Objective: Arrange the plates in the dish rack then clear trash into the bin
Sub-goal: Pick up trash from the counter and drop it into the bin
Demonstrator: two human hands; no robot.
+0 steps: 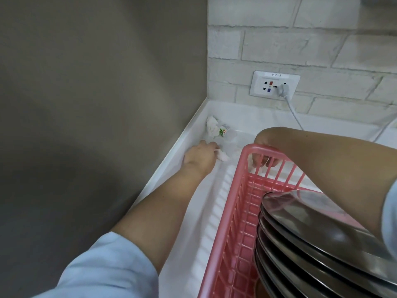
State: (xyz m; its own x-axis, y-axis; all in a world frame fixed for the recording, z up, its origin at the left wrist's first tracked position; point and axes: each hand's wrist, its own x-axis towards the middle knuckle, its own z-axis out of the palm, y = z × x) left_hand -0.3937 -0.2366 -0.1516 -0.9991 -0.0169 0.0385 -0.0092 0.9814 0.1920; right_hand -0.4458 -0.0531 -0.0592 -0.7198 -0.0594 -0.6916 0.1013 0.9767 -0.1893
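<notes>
The crumpled tissue (287, 156) lies on the white counter (193, 211), just off the far left corner of the pink dish rack (236, 211), and the left hand (200, 157) is on it: the fingertips touch its near edge and seem to be closing over it, though the view does not show how firmly it is pinched. From that hand the tissue points toward about 3 o'clock, its longer side running roughly left to right. Further off, toward 12 o'clock from the hand and near the corner of the counter, sits more trash: a second tissue wad (211, 126) touching a small carton (287, 131) with a green and orange label.

The left hand is plainly the nearer one to all of this. The right hand (265, 161) is curled over the far rim of the rack, fingers hooked through its bars and gripping it, with a thin white strand under the fingers that cannot be identified.

The steel plates (311, 244) already stand in a leaning row inside the rack, at about 5 o'clock from the trash, so the plate step looks done and the clearing has begun. No bin is visible. A wall socket (274, 86) with a plugged cable (293, 112) sits behind.
</notes>
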